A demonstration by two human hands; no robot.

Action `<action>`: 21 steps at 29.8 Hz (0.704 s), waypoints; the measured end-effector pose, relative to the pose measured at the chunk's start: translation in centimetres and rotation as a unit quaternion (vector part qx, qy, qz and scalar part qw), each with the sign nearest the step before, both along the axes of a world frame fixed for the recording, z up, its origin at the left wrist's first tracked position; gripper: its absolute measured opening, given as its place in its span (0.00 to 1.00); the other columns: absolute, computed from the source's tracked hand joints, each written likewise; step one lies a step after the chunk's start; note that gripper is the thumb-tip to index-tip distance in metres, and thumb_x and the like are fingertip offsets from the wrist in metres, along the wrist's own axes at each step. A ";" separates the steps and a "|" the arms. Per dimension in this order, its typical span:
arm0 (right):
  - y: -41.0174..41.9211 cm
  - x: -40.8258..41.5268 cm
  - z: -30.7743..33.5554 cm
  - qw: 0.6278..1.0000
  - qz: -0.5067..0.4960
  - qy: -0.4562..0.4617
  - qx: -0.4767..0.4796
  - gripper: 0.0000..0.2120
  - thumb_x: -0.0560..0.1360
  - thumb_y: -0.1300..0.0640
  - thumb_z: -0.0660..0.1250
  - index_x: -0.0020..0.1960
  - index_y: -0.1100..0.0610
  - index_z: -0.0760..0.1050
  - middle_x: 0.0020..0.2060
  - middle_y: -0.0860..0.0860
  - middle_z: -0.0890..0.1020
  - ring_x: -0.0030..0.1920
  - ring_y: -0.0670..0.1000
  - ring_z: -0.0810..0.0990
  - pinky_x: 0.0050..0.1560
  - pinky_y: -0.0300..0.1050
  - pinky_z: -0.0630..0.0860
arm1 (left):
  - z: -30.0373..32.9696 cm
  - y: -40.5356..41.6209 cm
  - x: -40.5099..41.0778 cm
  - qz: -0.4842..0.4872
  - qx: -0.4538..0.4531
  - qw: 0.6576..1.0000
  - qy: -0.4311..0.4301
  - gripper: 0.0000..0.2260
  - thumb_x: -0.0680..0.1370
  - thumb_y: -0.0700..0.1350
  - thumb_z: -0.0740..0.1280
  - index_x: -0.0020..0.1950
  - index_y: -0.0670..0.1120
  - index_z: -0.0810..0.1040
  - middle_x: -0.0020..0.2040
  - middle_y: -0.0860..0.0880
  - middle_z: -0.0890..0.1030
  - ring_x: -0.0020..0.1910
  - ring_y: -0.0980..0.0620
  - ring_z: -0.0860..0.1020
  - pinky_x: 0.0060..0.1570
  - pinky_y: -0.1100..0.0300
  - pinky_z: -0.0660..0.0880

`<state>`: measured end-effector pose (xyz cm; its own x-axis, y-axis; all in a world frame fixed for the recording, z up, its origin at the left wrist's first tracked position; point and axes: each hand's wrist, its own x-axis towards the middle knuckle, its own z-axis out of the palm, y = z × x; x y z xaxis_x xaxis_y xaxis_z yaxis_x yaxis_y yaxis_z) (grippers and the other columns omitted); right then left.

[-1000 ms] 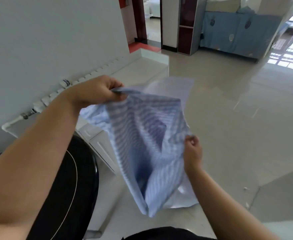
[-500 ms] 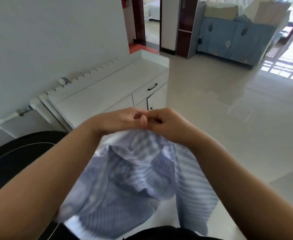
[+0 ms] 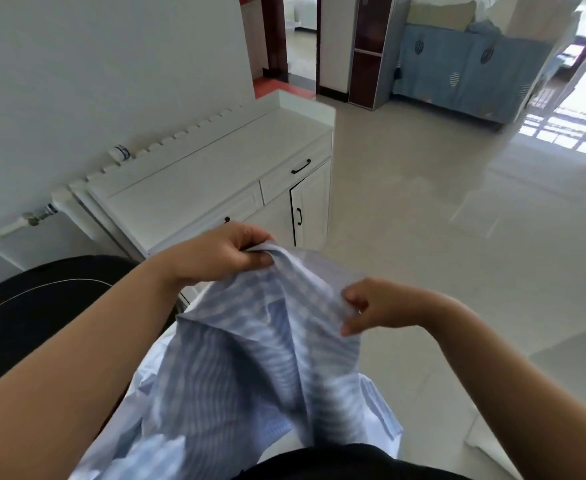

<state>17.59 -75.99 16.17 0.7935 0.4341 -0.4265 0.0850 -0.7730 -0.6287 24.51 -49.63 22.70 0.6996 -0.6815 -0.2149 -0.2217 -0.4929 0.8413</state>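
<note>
White cabinet (image 3: 215, 168) sat at 11 o'clock, the blue striped shirt (image 3: 250, 368) hung mid-air around 6, left hand (image 3: 222, 259) pinching its top edge, right hand (image 3: 383, 306) gripping it toward 4 o'clock, hands apart.

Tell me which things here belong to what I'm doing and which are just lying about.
In hand: blue-and-white striped cloth garment, pinched by left hand and right hand.
Lying about: white wooden cabinet, black glossy curved surface, blue patterned fabric cover.
</note>
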 end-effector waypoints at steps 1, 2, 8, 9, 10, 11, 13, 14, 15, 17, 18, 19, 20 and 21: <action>-0.2 -0.4 -1.1 1.000 -0.003 0.012 -0.019 0.16 0.71 0.51 0.75 0.33 0.52 0.68 0.28 0.45 0.68 0.29 0.42 0.66 0.33 0.37 0.62 | 0.1 0.3 0.1 0.002 -0.003 1.000 0.004 0.07 0.76 0.41 0.66 0.47 0.38 0.79 0.39 0.42 0.79 0.39 0.48 0.76 0.41 0.52 0.72; -0.1 -0.7 -2.2 0.999 -0.020 0.018 -0.026 0.17 0.71 0.51 0.74 0.32 0.52 0.68 0.30 0.45 0.68 0.30 0.42 0.67 0.33 0.38 0.62 | 0.1 0.6 0.2 0.006 0.000 1.000 0.007 0.06 0.78 0.40 0.65 0.49 0.37 0.79 0.41 0.40 0.80 0.40 0.47 0.77 0.43 0.52 0.74; 2.8 -2.5 -7.5 0.963 -0.165 -0.214 0.010 0.06 0.74 0.55 0.71 0.45 0.58 0.80 0.51 0.51 0.79 0.55 0.54 0.75 0.53 0.45 0.72 | 0.5 1.5 0.4 0.015 0.005 0.999 0.048 0.07 0.80 0.36 0.62 0.54 0.35 0.77 0.50 0.31 0.79 0.46 0.43 0.79 0.49 0.48 0.76; 3.2 -2.9 -7.7 0.949 -0.147 -0.278 0.015 0.02 0.72 0.59 0.71 0.44 0.57 0.81 0.56 0.52 0.78 0.58 0.56 0.75 0.56 0.50 0.74 | 0.7 1.7 0.4 -0.001 0.016 0.998 0.064 0.07 0.80 0.36 0.61 0.54 0.36 0.78 0.50 0.31 0.80 0.46 0.43 0.80 0.50 0.48 0.76; 3.6 -3.1 -7.5 0.934 -0.133 -0.331 0.029 0.04 0.69 0.63 0.71 0.42 0.56 0.81 0.61 0.54 0.76 0.60 0.58 0.74 0.57 0.55 0.76 | 0.9 1.9 0.4 -0.018 0.025 0.996 0.086 0.07 0.80 0.35 0.61 0.54 0.37 0.78 0.49 0.33 0.81 0.46 0.43 0.80 0.49 0.49 0.76; 3.9 -3.0 -7.0 0.922 -0.118 -0.366 0.047 0.06 0.68 0.65 0.70 0.40 0.55 0.81 0.66 0.56 0.73 0.63 0.60 0.73 0.58 0.57 0.75 | 1.2 2.1 0.4 -0.037 0.034 0.993 0.110 0.07 0.80 0.35 0.61 0.53 0.38 0.79 0.47 0.37 0.82 0.46 0.45 0.81 0.48 0.52 0.78; 4.4 -2.4 -5.1 0.912 -0.082 -0.393 0.081 0.07 0.70 0.64 0.69 0.39 0.53 0.82 0.73 0.57 0.66 0.71 0.62 0.65 0.63 0.56 0.70 | 1.6 2.1 0.2 -0.076 0.051 0.984 0.155 0.10 0.79 0.33 0.61 0.51 0.42 0.81 0.45 0.44 0.84 0.44 0.49 0.82 0.45 0.57 0.79; 4.8 -1.9 -3.9 0.913 -0.050 -0.393 0.093 0.06 0.70 0.62 0.68 0.39 0.53 0.82 0.74 0.57 0.63 0.73 0.61 0.61 0.65 0.57 0.68 | 1.6 1.9 0.1 -0.097 0.061 0.978 0.175 0.10 0.79 0.33 0.61 0.52 0.42 0.81 0.46 0.44 0.85 0.45 0.49 0.82 0.46 0.57 0.79; 5.2 -1.5 -2.8 0.914 -0.013 -0.395 0.098 0.07 0.71 0.60 0.66 0.39 0.52 0.82 0.75 0.55 0.63 0.75 0.59 0.58 0.68 0.58 0.64 | 1.6 1.7 -0.1 -0.126 0.070 0.971 0.193 0.10 0.79 0.33 0.61 0.54 0.41 0.81 0.48 0.44 0.84 0.47 0.48 0.82 0.49 0.55 0.79; 6.3 -0.6 -0.9 0.913 0.064 -0.399 0.061 0.09 0.69 0.54 0.63 0.39 0.52 0.82 0.71 0.52 0.70 0.74 0.56 0.61 0.72 0.54 0.58 | 1.7 0.9 -0.5 -0.192 0.089 0.954 0.212 0.11 0.79 0.33 0.61 0.57 0.41 0.80 0.51 0.44 0.84 0.50 0.48 0.81 0.52 0.55 0.78; 6.7 -0.3 -0.5 0.912 0.094 -0.399 0.035 0.10 0.69 0.53 0.62 0.40 0.53 0.82 0.64 0.51 0.77 0.70 0.54 0.67 0.72 0.52 0.58 | 1.7 0.7 -0.7 -0.215 0.097 0.949 0.210 0.11 0.80 0.33 0.60 0.58 0.41 0.79 0.52 0.46 0.83 0.51 0.49 0.81 0.53 0.56 0.77; 7.2 -0.2 0.0 0.912 0.113 -0.394 0.022 0.10 0.69 0.54 0.62 0.40 0.54 0.82 0.55 0.49 0.81 0.63 0.52 0.73 0.72 0.50 0.60 | 1.8 0.5 -0.8 -0.223 0.101 0.948 0.205 0.11 0.80 0.33 0.60 0.58 0.42 0.78 0.52 0.47 0.83 0.51 0.50 0.81 0.53 0.57 0.77; 7.5 -0.1 0.4 0.917 0.116 -0.382 0.024 0.10 0.69 0.55 0.60 0.38 0.55 0.80 0.44 0.49 0.82 0.54 0.52 0.78 0.69 0.48 0.63 | 2.0 0.7 -0.8 -0.213 0.099 0.951 0.199 0.11 0.80 0.33 0.60 0.57 0.42 0.78 0.52 0.48 0.83 0.51 0.51 0.81 0.52 0.58 0.77; 7.5 -0.1 0.8 0.927 0.102 -0.360 0.035 0.10 0.70 0.56 0.58 0.37 0.55 0.77 0.37 0.48 0.78 0.45 0.53 0.78 0.64 0.44 0.67 | 2.2 1.2 -0.8 -0.192 0.095 0.958 0.190 0.11 0.80 0.33 0.60 0.56 0.43 0.78 0.51 0.49 0.83 0.51 0.51 0.81 0.52 0.59 0.76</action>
<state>17.46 -68.50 16.95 0.7600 0.6129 0.2162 0.6416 -0.6546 -0.3999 23.76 -48.44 24.91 0.2517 -0.7959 -0.5507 -0.1127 -0.5892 0.8001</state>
